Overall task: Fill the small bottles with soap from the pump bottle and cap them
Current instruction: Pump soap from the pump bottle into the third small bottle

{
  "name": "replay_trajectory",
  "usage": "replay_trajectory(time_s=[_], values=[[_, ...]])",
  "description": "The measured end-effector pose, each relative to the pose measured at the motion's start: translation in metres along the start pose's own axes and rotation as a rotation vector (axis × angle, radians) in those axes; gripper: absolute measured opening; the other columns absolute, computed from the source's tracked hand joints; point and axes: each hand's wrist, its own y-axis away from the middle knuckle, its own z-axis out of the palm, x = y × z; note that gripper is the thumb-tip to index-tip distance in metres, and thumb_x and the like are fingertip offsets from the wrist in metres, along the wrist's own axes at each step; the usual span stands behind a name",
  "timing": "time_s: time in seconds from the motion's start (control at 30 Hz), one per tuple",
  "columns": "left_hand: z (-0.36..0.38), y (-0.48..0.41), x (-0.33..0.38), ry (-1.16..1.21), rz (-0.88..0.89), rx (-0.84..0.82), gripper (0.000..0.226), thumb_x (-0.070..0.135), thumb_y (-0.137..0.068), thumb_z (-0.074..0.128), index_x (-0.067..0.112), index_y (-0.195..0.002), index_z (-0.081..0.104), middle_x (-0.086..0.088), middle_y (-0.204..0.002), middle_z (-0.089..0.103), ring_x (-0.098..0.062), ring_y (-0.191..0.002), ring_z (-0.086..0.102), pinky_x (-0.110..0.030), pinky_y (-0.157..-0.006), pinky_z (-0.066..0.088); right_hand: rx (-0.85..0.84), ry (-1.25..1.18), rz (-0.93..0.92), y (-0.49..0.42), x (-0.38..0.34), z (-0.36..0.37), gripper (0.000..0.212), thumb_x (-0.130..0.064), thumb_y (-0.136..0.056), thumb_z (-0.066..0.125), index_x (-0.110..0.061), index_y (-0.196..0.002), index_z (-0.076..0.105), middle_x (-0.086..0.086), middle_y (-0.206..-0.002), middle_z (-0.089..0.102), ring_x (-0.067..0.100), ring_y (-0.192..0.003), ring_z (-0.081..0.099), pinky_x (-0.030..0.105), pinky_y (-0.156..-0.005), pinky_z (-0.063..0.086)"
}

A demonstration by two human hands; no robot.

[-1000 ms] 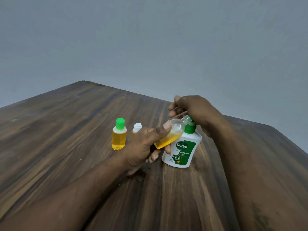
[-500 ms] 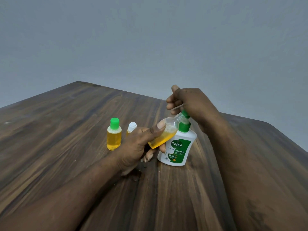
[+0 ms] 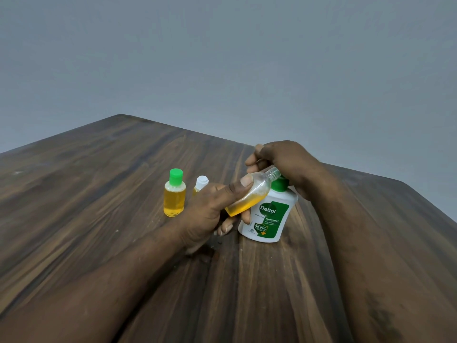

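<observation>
Head view: right hand [image 3: 284, 164] clenched on pump [image 3: 277, 201], down again; left hand [image 3: 210, 206] gripping tilted bottle [image 3: 249, 199]. Roughly half full; more strokes needed.

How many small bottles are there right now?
3. A green-capped bottle stands on the table, a white-capped bottle half hidden behind the left hand, and an open bottle is tilted in that hand by the pump bottle.
</observation>
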Motion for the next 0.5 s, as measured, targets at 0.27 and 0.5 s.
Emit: replay_trajectory(time_s=[0.27, 0.5], values=[[0.0, -0.002, -0.001, 0.004, 0.015, -0.016, 0.07, 0.068, -0.088, 0.056, 0.003, -0.068, 0.07, -0.01, -0.044, 0.039, -0.016, -0.038, 0.035, -0.026, -0.047, 0.033, 0.045, -0.035, -0.077, -0.002, -0.003, -0.004, 0.04, -0.035, -0.107, 0.051, -0.008, -0.093, 0.077, 0.004, -0.084, 0.08, 0.014, -0.082, 0.071, 0.046, -0.1, 0.054], [0.0, -0.003, -0.001, 0.005, 0.0, -0.012, 0.071, 0.071, -0.085, 0.057, 0.003, -0.068, 0.07, -0.012, -0.045, 0.04, -0.016, -0.037, 0.036, -0.031, -0.049, 0.029, 0.165, -0.129, -0.137, 0.002, -0.011, -0.016, 0.062, -0.059, -0.106, 0.043, -0.007, -0.101, 0.076, 0.006, -0.09, 0.08, 0.017, -0.071, 0.071, 0.024, -0.063, 0.048]])
